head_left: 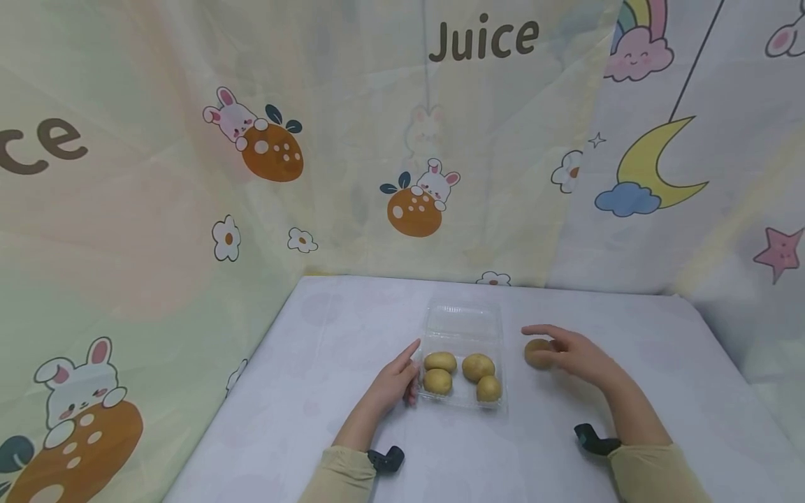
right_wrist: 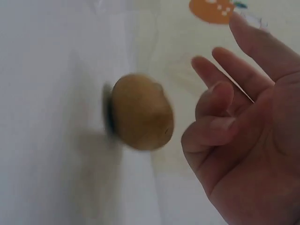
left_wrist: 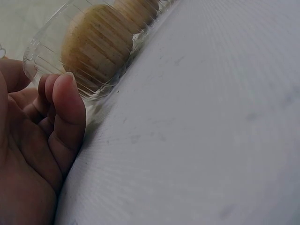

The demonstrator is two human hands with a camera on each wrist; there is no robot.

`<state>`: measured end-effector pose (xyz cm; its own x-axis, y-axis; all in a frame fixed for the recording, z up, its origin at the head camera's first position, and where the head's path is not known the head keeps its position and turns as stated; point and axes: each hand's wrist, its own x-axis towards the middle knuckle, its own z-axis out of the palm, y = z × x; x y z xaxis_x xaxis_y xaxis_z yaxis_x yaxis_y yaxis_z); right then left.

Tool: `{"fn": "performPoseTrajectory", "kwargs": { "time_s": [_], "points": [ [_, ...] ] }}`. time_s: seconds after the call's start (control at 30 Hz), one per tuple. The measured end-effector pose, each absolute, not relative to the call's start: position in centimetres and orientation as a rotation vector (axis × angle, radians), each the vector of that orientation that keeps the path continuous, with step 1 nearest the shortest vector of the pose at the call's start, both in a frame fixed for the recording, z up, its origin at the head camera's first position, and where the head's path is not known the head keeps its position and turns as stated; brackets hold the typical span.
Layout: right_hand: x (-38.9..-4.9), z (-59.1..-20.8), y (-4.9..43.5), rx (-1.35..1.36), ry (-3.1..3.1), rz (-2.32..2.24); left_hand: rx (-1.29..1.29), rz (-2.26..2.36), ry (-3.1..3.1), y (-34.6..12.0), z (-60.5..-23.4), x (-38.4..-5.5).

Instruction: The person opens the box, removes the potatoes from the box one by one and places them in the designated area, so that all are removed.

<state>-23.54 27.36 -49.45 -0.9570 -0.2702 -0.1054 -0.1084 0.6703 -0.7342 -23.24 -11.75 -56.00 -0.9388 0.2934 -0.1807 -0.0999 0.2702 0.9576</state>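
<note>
A clear plastic clamshell box [head_left: 463, 321] lies on the table with its lid folded back. Several potatoes [head_left: 478, 367] sit in its near half. Beside the box's left wall is my left hand [head_left: 393, 384], index finger stretched along the edge and the other fingers bent. In the left wrist view, its fingertips [left_wrist: 68, 86] are right at the box's ribbed wall. A loose potato [right_wrist: 143, 112] is on the table to the right of the box. My right hand [head_left: 581, 356] reaches over it with fingers spread, and a gap shows between hand and potato in the right wrist view.
The table [head_left: 302, 419] has a white cloth. Printed cloth walls [head_left: 352, 140] with cartoon rabbits and fruit stand behind and to the left, and another with a moon rises on the right. Dark wrist-worn devices [head_left: 386, 460] are on both forearms.
</note>
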Motion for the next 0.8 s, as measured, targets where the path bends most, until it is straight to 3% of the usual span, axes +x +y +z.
{"fn": "performPoseTrajectory", "kwargs": {
  "time_s": [0.4, 0.8],
  "points": [
    [-23.4, -47.9, 22.7, -0.852, 2.414, -1.018, 0.186, 1.718, 2.214, -11.9, -56.2, -23.4],
    [-23.7, -48.4, 21.1, -0.867, 2.392, -0.826, 0.198, 1.703, 2.232, -11.8, -56.0, -23.3]
  ]
}}
